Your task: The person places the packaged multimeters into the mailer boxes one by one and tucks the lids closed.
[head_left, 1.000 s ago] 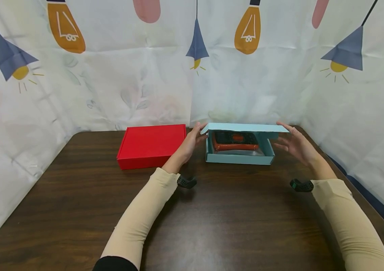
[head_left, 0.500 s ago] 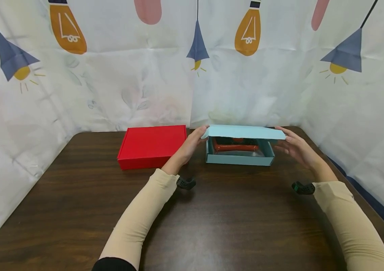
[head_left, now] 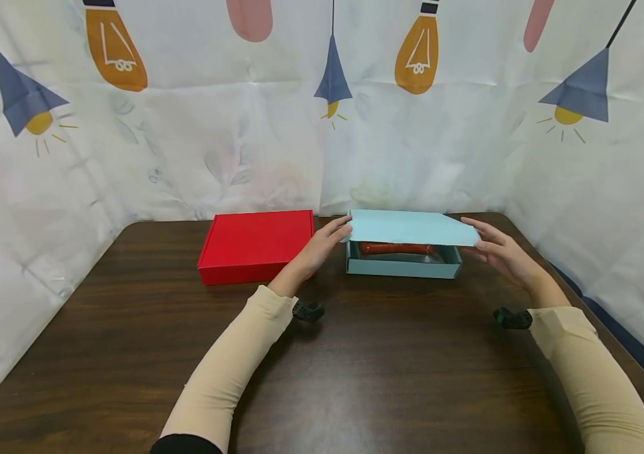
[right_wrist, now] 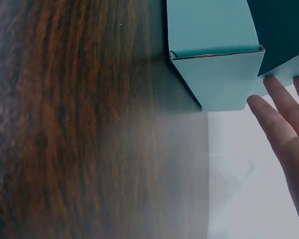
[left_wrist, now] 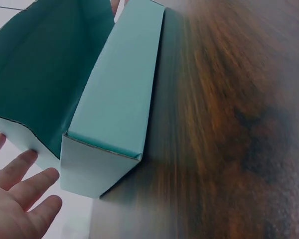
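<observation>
A light-blue cardboard box sits at the back right of the table, its lid tilted partway down over the front. Through the remaining gap shows a reddish-brown item in clear wrapping, mostly hidden by the lid. At the lid's left end is my left hand, its fingertips against the side flap in the left wrist view. My right hand is at the lid's right end; extended fingers touch that edge in the right wrist view.
Left of my left hand lies a closed red box, close beside the wrist. A dark wood table carries both boxes. Behind it hangs a white curtain printed with lamps and bulbs.
The blue lid has swung forward and down, covering more of the reddish-brown item. Both hands have moved slightly with it, staying at its ends. The red box has stayed put.
</observation>
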Motion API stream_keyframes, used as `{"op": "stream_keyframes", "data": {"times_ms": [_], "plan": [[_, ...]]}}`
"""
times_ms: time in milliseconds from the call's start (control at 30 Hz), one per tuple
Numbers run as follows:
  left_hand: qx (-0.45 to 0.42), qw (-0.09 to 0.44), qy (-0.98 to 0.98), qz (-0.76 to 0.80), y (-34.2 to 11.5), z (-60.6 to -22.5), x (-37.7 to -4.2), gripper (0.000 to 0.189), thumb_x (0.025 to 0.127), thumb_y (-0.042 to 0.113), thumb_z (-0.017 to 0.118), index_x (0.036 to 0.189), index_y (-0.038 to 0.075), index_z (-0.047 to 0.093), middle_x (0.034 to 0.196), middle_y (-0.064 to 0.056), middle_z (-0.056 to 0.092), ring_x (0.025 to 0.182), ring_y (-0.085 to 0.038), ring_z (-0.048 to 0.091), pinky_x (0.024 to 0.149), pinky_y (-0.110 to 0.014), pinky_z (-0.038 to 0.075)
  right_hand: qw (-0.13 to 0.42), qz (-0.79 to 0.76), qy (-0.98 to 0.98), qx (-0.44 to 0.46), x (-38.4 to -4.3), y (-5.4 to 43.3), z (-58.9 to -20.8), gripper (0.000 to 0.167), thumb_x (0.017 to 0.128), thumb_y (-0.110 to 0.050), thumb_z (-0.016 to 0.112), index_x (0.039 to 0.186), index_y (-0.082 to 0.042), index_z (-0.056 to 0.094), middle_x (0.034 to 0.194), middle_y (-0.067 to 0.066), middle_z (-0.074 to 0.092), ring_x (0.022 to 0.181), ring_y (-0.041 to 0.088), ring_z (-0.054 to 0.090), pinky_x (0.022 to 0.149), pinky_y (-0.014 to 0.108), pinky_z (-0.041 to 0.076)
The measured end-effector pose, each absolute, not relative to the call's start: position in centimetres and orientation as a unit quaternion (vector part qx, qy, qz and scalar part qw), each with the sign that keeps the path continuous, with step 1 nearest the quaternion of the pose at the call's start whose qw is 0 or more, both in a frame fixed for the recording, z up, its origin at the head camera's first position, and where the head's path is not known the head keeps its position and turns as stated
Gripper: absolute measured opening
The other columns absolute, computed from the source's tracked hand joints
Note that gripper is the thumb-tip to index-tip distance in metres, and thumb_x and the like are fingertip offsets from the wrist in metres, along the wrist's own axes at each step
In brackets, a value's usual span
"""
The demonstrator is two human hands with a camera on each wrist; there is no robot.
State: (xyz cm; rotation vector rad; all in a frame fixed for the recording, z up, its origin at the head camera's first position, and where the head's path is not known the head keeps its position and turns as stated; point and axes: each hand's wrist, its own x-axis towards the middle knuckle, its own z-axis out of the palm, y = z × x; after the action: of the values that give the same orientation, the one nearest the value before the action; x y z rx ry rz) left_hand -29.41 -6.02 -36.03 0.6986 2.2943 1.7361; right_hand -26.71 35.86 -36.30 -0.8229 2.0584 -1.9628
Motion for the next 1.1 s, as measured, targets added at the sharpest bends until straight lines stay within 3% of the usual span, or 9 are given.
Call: {"op": "stream_keyframes", "data": {"times_ms": [300, 633, 700, 800, 867, 933, 1033, 1100], "plan": [[0.239, 0.087, 0.802, 0.541, -6.1, -36.0, -29.1, 0.066, 0.103, 0.032, 0.056, 0.161, 0.014, 0.032, 0.164, -0.014, 0.030, 0.145, -0.037, 0.035, 0.111, -0.054, 0.041, 0.092, -0.631, 0.725, -0.260, -26.3, 36.3, -36.5, 0.058, 0.107, 0.001, 0.043, 0.161, -0.019, 0.036, 0.150, -0.003, 0.037, 0.117, 0.011, 0.054, 0.093, 0.022, 0.048], [0.245, 0.071, 0.832, 0.492, -5.9, -36.4, -29.0, 0.072, 0.099, 0.034, 0.063, 0.161, 0.013, 0.032, 0.161, -0.014, 0.037, 0.141, -0.037, 0.042, 0.110, -0.052, 0.043, 0.075, -0.563, 0.798, -0.200, -25.6, 35.7, -36.0, 0.064, 0.103, -0.003, 0.059, 0.161, -0.016, 0.035, 0.156, -0.003, 0.035, 0.130, 0.006, 0.044, 0.093, 0.019, 0.047], [0.242, 0.062, 0.841, 0.481, -5.8, -36.4, -28.8, 0.072, 0.099, 0.035, 0.063, 0.161, 0.014, 0.033, 0.160, -0.013, 0.039, 0.139, -0.036, 0.043, 0.110, -0.051, 0.042, 0.076, -0.553, 0.807, -0.189, -25.6, 35.6, -36.0, 0.066, 0.102, -0.005, 0.061, 0.161, -0.017, 0.035, 0.159, 0.002, 0.033, 0.132, 0.009, 0.042, 0.092, 0.019, 0.047], [0.235, 0.051, 0.851, 0.466, -5.6, -36.5, -28.5, 0.072, 0.098, 0.034, 0.064, 0.160, 0.014, 0.034, 0.158, -0.012, 0.042, 0.138, -0.033, 0.045, 0.111, -0.052, 0.042, 0.077, -0.536, 0.821, -0.183, -25.7, 35.7, -36.2, 0.067, 0.102, -0.006, 0.063, 0.161, -0.018, 0.035, 0.162, 0.010, 0.029, 0.141, 0.024, 0.039, 0.093, 0.020, 0.047], [0.230, 0.047, 0.855, 0.461, -5.4, -36.6, -28.3, 0.071, 0.098, 0.033, 0.065, 0.160, 0.014, 0.035, 0.157, -0.012, 0.043, 0.137, -0.032, 0.046, 0.110, -0.053, 0.042, 0.080, -0.526, 0.827, -0.181, -25.9, 35.8, -36.3, 0.069, 0.101, -0.006, 0.064, 0.162, -0.017, 0.033, 0.164, 0.014, 0.026, 0.145, 0.037, 0.034, 0.096, 0.026, 0.047], [0.228, 0.045, 0.857, 0.461, -5.3, -36.8, -28.1, 0.070, 0.099, 0.031, 0.065, 0.160, 0.013, 0.035, 0.157, -0.013, 0.044, 0.136, -0.032, 0.047, 0.110, -0.053, 0.042, 0.081, -0.514, 0.834, -0.180, -26.0, 35.8, -36.4, 0.070, 0.101, -0.006, 0.065, 0.162, -0.016, 0.033, 0.166, 0.018, 0.022, 0.147, 0.047, 0.026, 0.103, 0.039, 0.045], [0.221, 0.043, 0.856, 0.466, -5.1, -37.0, -27.9, 0.069, 0.099, 0.028, 0.066, 0.159, 0.012, 0.036, 0.156, -0.014, 0.044, 0.135, -0.032, 0.048, 0.110, -0.053, 0.042, 0.086, -0.509, 0.837, -0.181, -26.0, 35.8, -36.4, 0.071, 0.100, -0.007, 0.067, 0.162, -0.015, 0.033, 0.167, 0.022, 0.017, 0.147, 0.056, 0.019, 0.109, 0.065, 0.034], [0.214, 0.042, 0.855, 0.471, -4.8, -37.2, -27.8, 0.068, 0.100, 0.026, 0.066, 0.159, 0.012, 0.035, 0.155, -0.015, 0.044, 0.135, -0.032, 0.048, 0.110, -0.053, 0.042, 0.089, -0.509, 0.837, -0.183, -26.0, 35.8, -36.4, 0.072, 0.099, -0.007, 0.067, 0.162, -0.015, 0.033, 0.167, 0.025, 0.014, 0.146, 0.059, 0.016, 0.108, 0.075, 0.025]]}}
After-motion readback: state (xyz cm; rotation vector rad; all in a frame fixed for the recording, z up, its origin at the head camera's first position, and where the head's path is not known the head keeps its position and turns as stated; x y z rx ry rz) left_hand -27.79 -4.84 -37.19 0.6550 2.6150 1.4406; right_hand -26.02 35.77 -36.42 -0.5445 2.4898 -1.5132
